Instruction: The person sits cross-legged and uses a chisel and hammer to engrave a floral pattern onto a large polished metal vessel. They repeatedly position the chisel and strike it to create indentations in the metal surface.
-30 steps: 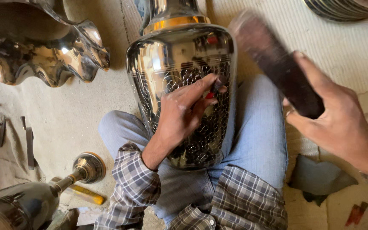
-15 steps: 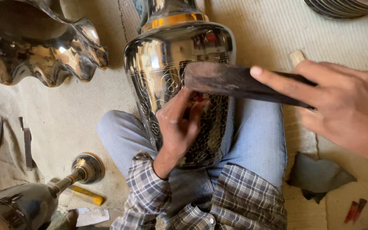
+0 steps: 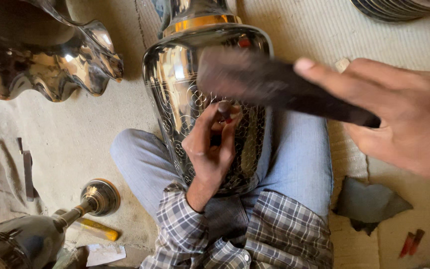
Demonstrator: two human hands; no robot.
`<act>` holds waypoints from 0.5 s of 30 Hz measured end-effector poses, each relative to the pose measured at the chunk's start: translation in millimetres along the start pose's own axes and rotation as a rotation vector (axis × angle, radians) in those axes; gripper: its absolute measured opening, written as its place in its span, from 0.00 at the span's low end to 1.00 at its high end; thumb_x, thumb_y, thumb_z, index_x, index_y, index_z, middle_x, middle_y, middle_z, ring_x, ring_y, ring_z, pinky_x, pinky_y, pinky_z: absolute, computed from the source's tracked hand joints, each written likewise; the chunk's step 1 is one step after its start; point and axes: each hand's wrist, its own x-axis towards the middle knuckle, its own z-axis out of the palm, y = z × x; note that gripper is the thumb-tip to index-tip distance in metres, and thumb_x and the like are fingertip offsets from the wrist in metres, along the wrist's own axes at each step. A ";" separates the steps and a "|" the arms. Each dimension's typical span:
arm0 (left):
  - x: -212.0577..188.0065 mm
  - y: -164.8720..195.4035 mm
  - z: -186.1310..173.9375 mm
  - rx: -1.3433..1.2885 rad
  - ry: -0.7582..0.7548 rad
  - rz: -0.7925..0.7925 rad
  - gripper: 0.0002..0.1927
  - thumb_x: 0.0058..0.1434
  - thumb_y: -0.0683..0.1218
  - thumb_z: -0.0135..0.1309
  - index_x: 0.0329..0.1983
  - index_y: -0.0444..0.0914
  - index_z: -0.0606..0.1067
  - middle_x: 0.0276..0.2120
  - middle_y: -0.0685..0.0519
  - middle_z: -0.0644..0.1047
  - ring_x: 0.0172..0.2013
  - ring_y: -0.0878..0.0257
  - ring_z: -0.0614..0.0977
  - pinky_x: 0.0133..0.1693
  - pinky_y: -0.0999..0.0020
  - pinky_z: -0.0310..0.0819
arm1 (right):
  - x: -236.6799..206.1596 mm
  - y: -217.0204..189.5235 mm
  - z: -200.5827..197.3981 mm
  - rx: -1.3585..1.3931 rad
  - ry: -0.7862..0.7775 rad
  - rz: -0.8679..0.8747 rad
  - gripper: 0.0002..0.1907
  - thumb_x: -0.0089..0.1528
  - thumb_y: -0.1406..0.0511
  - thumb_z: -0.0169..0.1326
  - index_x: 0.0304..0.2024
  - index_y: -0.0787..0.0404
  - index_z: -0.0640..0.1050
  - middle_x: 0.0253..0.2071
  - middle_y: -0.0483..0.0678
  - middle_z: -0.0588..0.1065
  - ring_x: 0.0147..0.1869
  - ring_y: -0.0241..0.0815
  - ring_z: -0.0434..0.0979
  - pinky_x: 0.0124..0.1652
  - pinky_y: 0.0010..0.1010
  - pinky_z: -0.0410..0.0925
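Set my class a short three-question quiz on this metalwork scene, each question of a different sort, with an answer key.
1. True or false: the right hand holds a dark mallet.
2. The left hand pinches a small punch against: A) a wooden bowl, B) the patterned metal vase, C) a glass jar?
3. Fill in: the vase lies across the person's ____.

Key: 1 true; 2 B; 3 lap.
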 end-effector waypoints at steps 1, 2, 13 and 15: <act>1.5 -0.2 -2.2 -0.002 -0.035 0.017 0.19 0.72 0.35 0.58 0.64 0.36 0.71 0.46 0.45 0.83 0.38 0.65 0.88 0.34 0.76 0.88 | -3.3 0.5 3.2 -0.015 -0.046 0.037 0.46 0.56 0.70 0.61 0.74 0.40 0.60 0.34 0.43 0.74 0.25 0.34 0.71 0.27 0.22 0.75; 4.8 -1.5 -3.9 0.059 -0.074 0.024 0.20 0.70 0.36 0.60 0.63 0.36 0.72 0.44 0.47 0.84 0.35 0.67 0.88 0.31 0.76 0.85 | -6.9 1.2 7.0 -0.029 -0.089 0.075 0.46 0.58 0.70 0.61 0.75 0.40 0.59 0.32 0.42 0.73 0.26 0.35 0.71 0.27 0.22 0.75; 48.4 -3.7 -15.7 0.159 -0.601 0.032 0.22 0.66 0.37 0.59 0.63 0.41 0.75 0.43 0.55 0.86 0.24 0.68 0.83 0.22 0.71 0.78 | -43.8 -13.7 64.9 0.143 -0.139 0.352 0.46 0.57 0.69 0.63 0.75 0.49 0.58 0.36 0.43 0.78 0.30 0.38 0.76 0.29 0.26 0.76; 53.8 0.3 -19.1 0.082 -0.615 0.119 0.26 0.64 0.34 0.55 0.66 0.43 0.74 0.52 0.53 0.83 0.35 0.67 0.86 0.32 0.73 0.84 | -48.4 -22.3 76.5 0.392 0.036 0.377 0.48 0.55 0.72 0.62 0.76 0.53 0.58 0.39 0.45 0.78 0.35 0.39 0.79 0.33 0.28 0.78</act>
